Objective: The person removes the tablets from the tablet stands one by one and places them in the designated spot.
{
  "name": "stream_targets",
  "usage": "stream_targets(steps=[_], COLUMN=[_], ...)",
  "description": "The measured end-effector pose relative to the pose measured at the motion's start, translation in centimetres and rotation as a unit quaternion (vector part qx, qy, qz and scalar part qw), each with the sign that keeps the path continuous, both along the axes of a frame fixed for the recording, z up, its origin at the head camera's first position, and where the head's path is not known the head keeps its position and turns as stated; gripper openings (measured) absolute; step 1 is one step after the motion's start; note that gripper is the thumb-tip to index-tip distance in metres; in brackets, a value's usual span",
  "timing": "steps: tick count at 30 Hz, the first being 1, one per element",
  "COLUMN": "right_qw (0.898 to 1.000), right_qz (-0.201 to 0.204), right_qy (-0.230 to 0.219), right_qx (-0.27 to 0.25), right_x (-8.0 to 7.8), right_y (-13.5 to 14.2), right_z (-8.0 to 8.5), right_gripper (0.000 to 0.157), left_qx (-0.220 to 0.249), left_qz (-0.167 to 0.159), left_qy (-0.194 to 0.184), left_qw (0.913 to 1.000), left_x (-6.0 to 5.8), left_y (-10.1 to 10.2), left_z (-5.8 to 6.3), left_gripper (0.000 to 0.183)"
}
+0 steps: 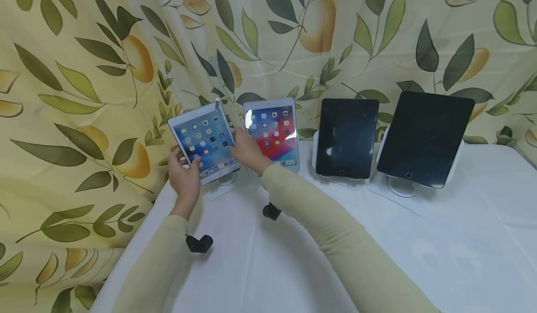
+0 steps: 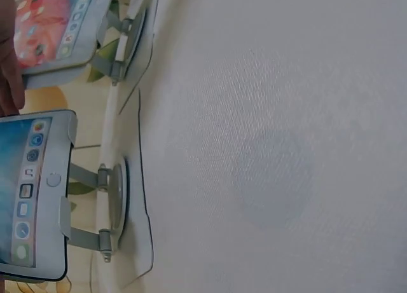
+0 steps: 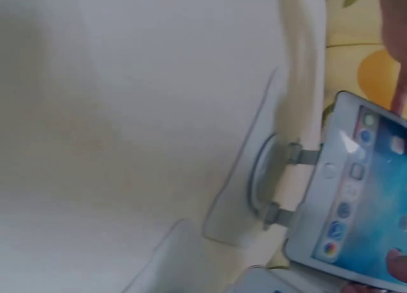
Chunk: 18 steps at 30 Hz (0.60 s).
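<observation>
Held tablet [image 1: 205,138]: at the left end of the row, tilted, its lit screen showing app icons, its lower edge seated in the lips of a stand [image 2: 117,201]; both wrist views cut off its upper part.
Left grip [image 1: 183,177]: grasping the held tablet by its lower left edge, thumb on the front; the fingers behind are mostly hidden.
Right grip [image 1: 248,151]: grasping the same tablet's right edge, thumb over the screen side; its other fingertips are hard to make out.
Top edge: a small dark mark [image 1: 216,104] sits there, too small to read.
Red-and-blue tablet [image 1: 272,133]: just beside the held one, screen lit with glare at the sides; the right grip and sleeve [image 1: 331,224] cover its lower left part, and the left wrist view crops it.
Dark tablets: a smaller one [image 1: 347,138] and a larger, tilted one [image 1: 425,138] stand to the right, screens black; their own bodies hide most of their stands.
Wrists: a black piece shows at each, the left [image 1: 199,244] and the right [image 1: 271,211], their details lost in shadow.
Desk [image 1: 239,266]: white, cut off by the lower frame edge.
Curtain [image 1: 260,5]: leaf-and-fruit pattern behind the row, running out of frame.
</observation>
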State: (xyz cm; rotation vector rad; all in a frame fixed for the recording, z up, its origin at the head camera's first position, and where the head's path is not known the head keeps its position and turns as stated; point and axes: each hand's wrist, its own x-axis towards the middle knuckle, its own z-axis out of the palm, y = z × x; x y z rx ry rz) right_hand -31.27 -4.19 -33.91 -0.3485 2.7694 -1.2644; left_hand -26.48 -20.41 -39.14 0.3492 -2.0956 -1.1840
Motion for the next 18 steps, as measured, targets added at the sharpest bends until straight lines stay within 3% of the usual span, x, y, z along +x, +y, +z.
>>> stream_targets(steps=[4, 9, 13, 18], right_qw=[1.000, 0.997, 0.992, 0.987], right_qz=[0.010, 0.021, 0.036, 0.061], right_qy=[0.014, 0.064, 0.100, 0.114], right_qx=[-0.019, -0.041, -0.064, -0.097], right_x=[0.0, -0.2, -0.6, -0.7], right_y=[0.6, 1.3, 2.0, 2.5], right_z=[-0.7, -1.3, -1.9, -2.5], right_gripper=[0.049, 0.047, 0.041, 0.035], left_qx=[0.036, 0.071, 0.066, 0.065], left_qz=[-0.003, -0.016, -0.028, -0.041], left_qy=[0.013, 0.045, 0.070, 0.092], left_qw=[0.9993, 0.9964, 0.9950, 0.9928], left_x=[0.4, 1.0, 1.2, 1.7], left_y=[0.3, 0.8, 0.9, 0.8], left_z=[0.1, 0.2, 0.2, 0.1], left_gripper=[0.046, 0.042, 0.039, 0.038])
